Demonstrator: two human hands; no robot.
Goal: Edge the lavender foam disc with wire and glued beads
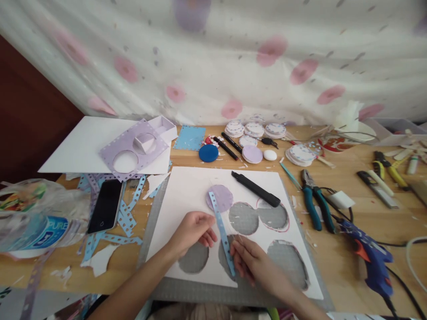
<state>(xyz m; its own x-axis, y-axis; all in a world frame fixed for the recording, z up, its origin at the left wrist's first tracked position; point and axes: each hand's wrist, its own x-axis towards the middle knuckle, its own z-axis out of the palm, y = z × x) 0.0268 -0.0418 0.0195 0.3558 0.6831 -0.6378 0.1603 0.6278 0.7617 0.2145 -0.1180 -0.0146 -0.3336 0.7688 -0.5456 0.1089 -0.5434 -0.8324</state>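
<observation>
My left hand (193, 231) and my right hand (248, 260) both pinch a narrow light-blue perforated paper strip (220, 231). The strip runs from my right fingers up toward a lilac paper disc (220, 198) and ends on it. Everything lies on a white foam sheet (187, 191) with several round holes cut in it, over a grey cutting mat (320, 284). A black craft knife (256, 189) rests on the sheet just beyond the disc.
A phone (106, 205), blue strip scraps and a plastic-wrapped pack (36, 222) lie left. Teal pliers (313, 200) and a blue glue gun (370, 262) are right. Paper discs (253, 130), markers and a blue lid (208, 153) sit behind; a lilac sheet with holes (133, 149) far left.
</observation>
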